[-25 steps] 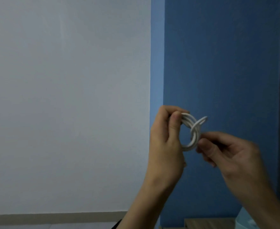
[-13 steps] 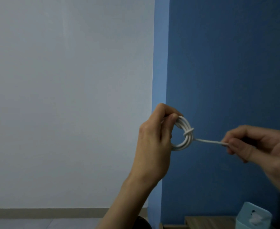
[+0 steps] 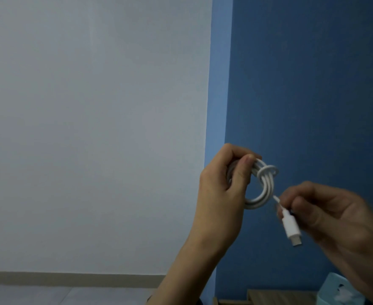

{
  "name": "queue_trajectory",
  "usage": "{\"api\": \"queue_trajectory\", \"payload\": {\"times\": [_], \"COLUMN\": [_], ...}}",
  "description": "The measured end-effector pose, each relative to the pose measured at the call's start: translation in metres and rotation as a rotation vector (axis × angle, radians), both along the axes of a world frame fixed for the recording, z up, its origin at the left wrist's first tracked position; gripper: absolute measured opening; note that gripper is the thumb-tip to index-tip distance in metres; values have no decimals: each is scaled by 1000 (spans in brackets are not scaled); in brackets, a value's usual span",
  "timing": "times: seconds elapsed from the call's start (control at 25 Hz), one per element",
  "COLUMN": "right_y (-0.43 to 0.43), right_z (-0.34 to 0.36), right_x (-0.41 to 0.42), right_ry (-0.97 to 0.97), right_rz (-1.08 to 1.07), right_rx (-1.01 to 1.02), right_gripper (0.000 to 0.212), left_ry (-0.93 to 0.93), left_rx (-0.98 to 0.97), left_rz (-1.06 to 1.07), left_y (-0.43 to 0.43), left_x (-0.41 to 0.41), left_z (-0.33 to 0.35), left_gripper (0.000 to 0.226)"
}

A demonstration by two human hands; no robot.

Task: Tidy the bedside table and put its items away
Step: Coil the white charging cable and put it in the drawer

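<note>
A white charging cable (image 3: pixel 263 190) is wound into a small coil, held up in front of the blue wall. My left hand (image 3: pixel 223 194) grips the coil's left side between thumb and fingers. A loop of the free end is wrapped around the coil near its top. My right hand (image 3: pixel 326 214) pinches that free end just above its white plug (image 3: pixel 291 227), which hangs down to the lower right of the coil.
A wooden bedside table top (image 3: pixel 278 297) shows at the bottom right edge. A light blue tissue box (image 3: pixel 337 291) stands on it. A white wall fills the left, a blue wall (image 3: pixel 302 84) the right.
My right hand had pulled the cable end out taut to the right; it has now come back close to the coil, and the plug hangs below it. A loop sits around the coil.
</note>
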State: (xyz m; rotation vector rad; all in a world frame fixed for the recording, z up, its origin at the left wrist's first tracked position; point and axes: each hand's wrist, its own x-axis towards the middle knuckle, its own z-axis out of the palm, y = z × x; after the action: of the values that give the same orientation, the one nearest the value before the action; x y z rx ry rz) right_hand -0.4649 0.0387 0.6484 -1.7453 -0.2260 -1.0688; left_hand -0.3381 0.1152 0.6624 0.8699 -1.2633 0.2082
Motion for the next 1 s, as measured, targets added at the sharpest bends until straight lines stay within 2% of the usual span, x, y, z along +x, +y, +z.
{"api": "queue_trajectory", "payload": {"times": [0.08, 0.28, 0.4, 0.64, 0.84, 0.92, 1.0], "right_y": [0, 0, 0, -8, -10, -12, -14], "right_z": [-2, -7, -9, -5, -2, -1, 0], "right_x": [3, 11, 13, 10, 11, 11, 13], "right_ry": [-44, -230, -309, -275, -131, -80, -56], "right_rz": [-47, -235, -306, -466, -278, -310, -393], "right_rx": [-64, -292, -343, -296, -7, -12, -56], "right_gripper": [44, 21, 17, 22, 53, 59, 53], "left_ry": [0, 17, 6, 40, 49, 35, 6], "left_rx": [-9, -28, -46, 62, 108, 127, 143], "left_rz": [-1, 12, 41, -132, -164, -140, -98], "left_y": [0, -2, -3, 1, 0, 0, 0], "left_x": [-2, -7, -11, -7, -4, -4, -6], "left_z": [1, 0, -1, -3, -7, -8, -8], "left_gripper": [18, 17, 16, 16, 18, 17, 13]}}
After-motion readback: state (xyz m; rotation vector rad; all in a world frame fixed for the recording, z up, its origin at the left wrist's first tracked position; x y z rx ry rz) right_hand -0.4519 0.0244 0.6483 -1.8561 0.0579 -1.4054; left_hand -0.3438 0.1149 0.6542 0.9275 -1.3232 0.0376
